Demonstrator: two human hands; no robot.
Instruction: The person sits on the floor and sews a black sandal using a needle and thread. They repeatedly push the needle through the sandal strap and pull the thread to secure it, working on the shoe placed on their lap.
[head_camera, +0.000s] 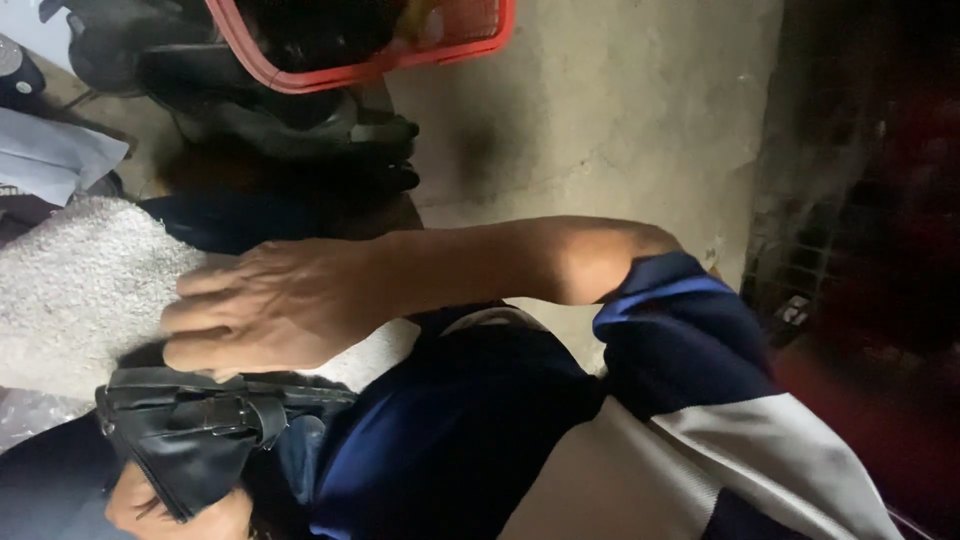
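My right hand (270, 310) lies knuckles-up with its fingers curled over a white towel-like cloth (80, 290), pressing it against a black leather shoe with a strap and buckle (190, 425). My left hand (175, 512) shows only partly at the bottom edge, gripping that shoe from underneath. My arm reaches in from the right, in a dark blue and white sleeve (690, 370). Dark blue fabric (450, 430) lies beneath the arm.
A red plastic basket (400, 55) stands at the top, with dark shoes (300, 120) heaped under it. Bare concrete floor (600, 120) fills the middle. A dark metal grate (860, 230) runs along the right side. Grey cloth (50, 150) lies at upper left.
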